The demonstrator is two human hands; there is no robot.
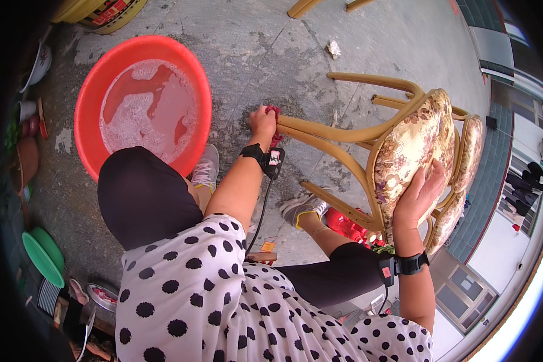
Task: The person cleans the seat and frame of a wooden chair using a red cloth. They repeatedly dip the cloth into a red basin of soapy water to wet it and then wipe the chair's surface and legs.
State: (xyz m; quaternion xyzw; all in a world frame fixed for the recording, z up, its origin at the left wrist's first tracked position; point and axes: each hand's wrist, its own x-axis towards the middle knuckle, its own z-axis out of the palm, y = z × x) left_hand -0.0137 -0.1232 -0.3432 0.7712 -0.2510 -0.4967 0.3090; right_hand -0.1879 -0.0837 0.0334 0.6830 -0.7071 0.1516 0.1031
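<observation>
A chair with a tan frame and floral-covered seat (407, 149) lies tipped, its legs pointing left. My left hand (263, 122) is closed around a dark red cloth or mesh scrubber (276, 129) at the end of one chair leg (321, 128). My right hand (421, 192) rests on the floral seat with its fingers extended, gripping nothing that shows; the outer fingers are partly hidden. To the left of my left hand stands a large red plastic basin (203, 90) holding sudsy water (172, 113).
Beside my foot lie red bottles or containers (344, 224), partly hidden by the chair. A yellow bucket (113, 18) stands at the upper left. Green basins (43, 258) and other dishes line the left edge. More chair legs (302, 7) show at the top.
</observation>
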